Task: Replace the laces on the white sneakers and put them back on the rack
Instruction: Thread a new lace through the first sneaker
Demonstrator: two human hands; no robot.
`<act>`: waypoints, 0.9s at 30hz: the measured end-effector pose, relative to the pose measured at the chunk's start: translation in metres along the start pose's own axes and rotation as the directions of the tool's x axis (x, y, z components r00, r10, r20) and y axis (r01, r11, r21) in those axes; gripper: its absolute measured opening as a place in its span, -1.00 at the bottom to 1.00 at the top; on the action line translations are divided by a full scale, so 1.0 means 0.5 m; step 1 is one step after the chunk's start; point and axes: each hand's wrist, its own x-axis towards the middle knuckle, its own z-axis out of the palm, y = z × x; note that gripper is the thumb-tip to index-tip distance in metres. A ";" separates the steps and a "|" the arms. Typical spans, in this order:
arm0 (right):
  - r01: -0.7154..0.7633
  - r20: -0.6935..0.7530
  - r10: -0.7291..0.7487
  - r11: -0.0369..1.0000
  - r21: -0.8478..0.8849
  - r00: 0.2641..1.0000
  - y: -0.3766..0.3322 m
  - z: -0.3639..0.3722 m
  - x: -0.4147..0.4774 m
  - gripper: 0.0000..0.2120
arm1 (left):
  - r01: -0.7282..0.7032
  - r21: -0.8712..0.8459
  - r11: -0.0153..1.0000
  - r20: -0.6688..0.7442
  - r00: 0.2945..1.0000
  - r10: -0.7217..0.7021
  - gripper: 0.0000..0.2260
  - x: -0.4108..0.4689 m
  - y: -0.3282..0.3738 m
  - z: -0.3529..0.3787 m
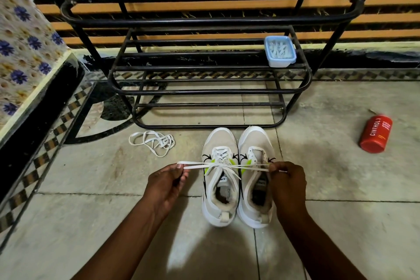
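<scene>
As left hand (167, 185), right hand (287, 179) pinch lace (218, 164) crosswise, sneakers (219, 141) face rack (204, 92).

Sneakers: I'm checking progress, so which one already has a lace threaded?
The left sneaker: a white lace crisscrosses its eyelets, its ends pinched by the left hand and right hand. The right sneaker has bare eyelets.

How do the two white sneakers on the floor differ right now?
The left sneaker has a white lace criss-crossed through its eyelets; the right sneaker has bare eyelets. The left sneaker's lace ends are pinched by the left hand and right hand; the right sneaker is only crossed by one end. Both are white with black and lime marks, toes toward the rack.
</scene>
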 end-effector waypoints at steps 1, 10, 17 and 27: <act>-0.043 0.010 0.043 0.999 0.021 0.999 0.010 0.004 0.010 -0.79 | 0.004 -0.005 1.000 0.002 1.000 -0.004 -0.92 0.001 -0.001 -0.001; -0.131 0.048 0.124 0.976 0.175 0.991 0.013 0.007 0.020 -0.79 | 0.013 -0.028 1.000 -0.027 1.000 -0.014 -0.91 0.008 0.008 -0.002; -0.119 -0.003 0.124 0.957 0.265 0.992 0.007 0.004 0.017 -0.86 | 0.015 -0.020 1.000 -0.054 0.998 -0.016 -0.88 0.011 0.015 -0.001; -0.110 -0.006 0.120 0.931 0.348 0.993 -0.013 -0.005 0.008 -0.77 | -0.004 0.002 1.000 -0.063 0.998 0.004 -0.90 0.016 0.011 -0.010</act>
